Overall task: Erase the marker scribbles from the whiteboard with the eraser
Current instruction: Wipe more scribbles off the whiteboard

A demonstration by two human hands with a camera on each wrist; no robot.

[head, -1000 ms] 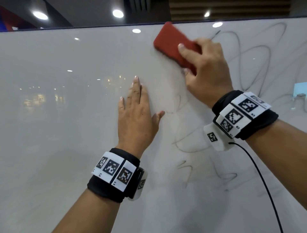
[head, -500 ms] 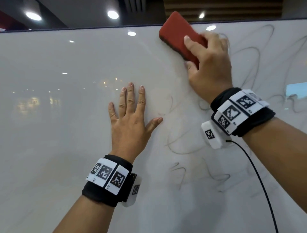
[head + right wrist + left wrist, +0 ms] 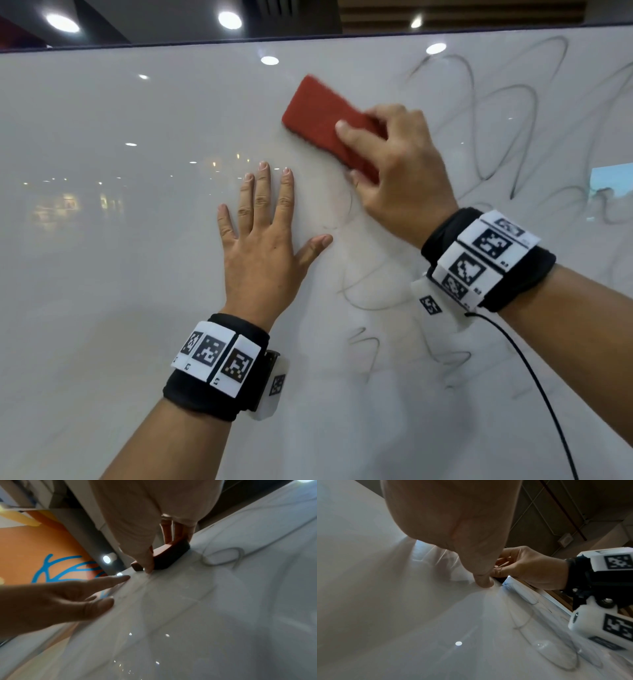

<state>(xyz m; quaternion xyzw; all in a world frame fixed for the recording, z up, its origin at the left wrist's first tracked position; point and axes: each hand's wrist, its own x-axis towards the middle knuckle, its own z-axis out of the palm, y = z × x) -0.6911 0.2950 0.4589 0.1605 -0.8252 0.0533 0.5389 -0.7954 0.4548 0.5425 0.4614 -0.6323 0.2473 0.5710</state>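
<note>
A red felt eraser (image 3: 323, 120) lies flat against the whiteboard (image 3: 120, 257), tilted, just above the middle of the head view. My right hand (image 3: 394, 171) grips its lower right end, thumb on top and fingers round its far edge. In the right wrist view the eraser (image 3: 169, 555) presses on the board between thumb and fingers. Grey marker scribbles (image 3: 486, 113) loop across the board's upper right, and fainter ones (image 3: 370, 298) run below the eraser. My left hand (image 3: 263, 240) rests flat on the board left of the scribbles, fingers straight and spread.
The board's dark top edge (image 3: 308, 37) runs across the head view with ceiling lights above it. A black cable (image 3: 534, 383) hangs from my right wrist band in front of the lower right of the board. The board's left half shows only reflections.
My right hand has swept the eraser from the board's top edge down and to the left. The left hand has stayed flat on the board, its fingers now more spread than a second ago.
</note>
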